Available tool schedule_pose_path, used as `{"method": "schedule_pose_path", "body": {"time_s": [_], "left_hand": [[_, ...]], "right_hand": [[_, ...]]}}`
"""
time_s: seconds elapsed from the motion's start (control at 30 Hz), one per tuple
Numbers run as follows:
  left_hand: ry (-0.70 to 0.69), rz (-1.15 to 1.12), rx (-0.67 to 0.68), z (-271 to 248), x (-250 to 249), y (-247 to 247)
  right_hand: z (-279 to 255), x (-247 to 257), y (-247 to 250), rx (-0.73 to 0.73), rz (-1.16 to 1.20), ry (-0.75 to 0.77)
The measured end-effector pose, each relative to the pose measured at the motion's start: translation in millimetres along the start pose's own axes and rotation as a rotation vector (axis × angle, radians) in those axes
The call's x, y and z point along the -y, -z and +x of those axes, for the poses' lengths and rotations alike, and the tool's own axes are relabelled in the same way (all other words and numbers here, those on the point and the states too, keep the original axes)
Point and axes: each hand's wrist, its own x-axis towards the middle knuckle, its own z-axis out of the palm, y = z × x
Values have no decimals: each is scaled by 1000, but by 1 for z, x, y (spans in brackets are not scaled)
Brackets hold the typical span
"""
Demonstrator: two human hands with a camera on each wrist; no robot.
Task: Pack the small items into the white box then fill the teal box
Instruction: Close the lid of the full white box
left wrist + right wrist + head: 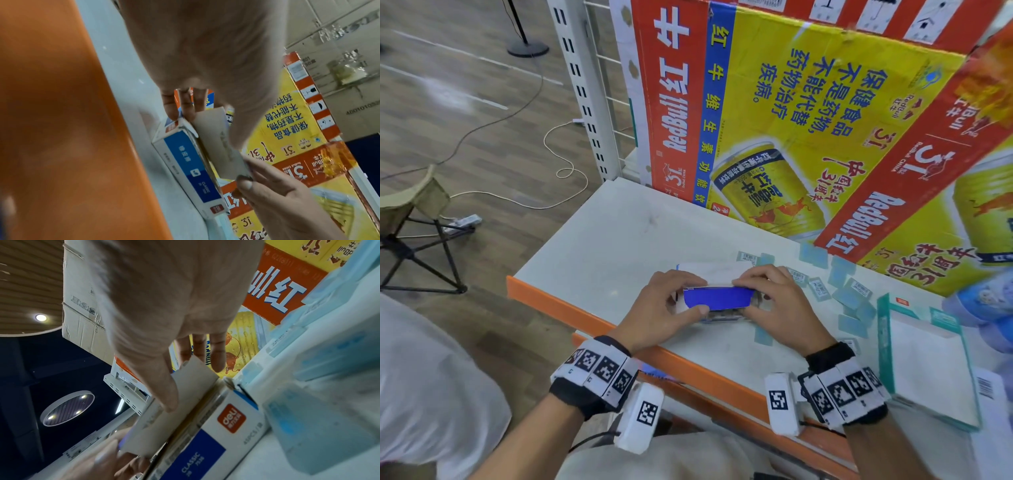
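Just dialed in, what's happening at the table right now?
Both hands, the left hand and the right hand, hold the white box with the blue panel on the table, working its lid flap. Small light-blue packets lie scattered to its right, and the teal box sits untouched beyond them.

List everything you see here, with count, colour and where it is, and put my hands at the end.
White cardboard box with blue panel: one, white and blue, near the table's front edge, lid flap open.
Small pale blue packets: several, some with barcode labels, scattered right of the white box.
Teal-edged flat box: one, teal and white, right end of table.
Large printed cartons: at least two, red and yellow, standing behind.
White table with orange edge: one.
Folding stool: one, beige, on floor left.
Left hand: holds white box.
Right hand: holds its flap.
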Motion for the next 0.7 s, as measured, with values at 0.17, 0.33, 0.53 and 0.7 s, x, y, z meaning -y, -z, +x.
{"method": "schedule_pose_path", "body": {"time_s": [0.17, 0.33, 0.53, 0.7], "left_hand": [[-28, 81, -19, 2, 3, -4], [-90, 141, -40, 2, 7, -8], [-109, 160, -48, 0, 11, -12], [-84, 166, -19, 0, 11, -11]], "right_hand": [[-5, -5, -3, 29, 11, -55], [-6, -7, -6, 31, -22, -60], [-7, -9, -6, 52, -15, -75], [-5, -11, -8, 37, -7, -72]]}}
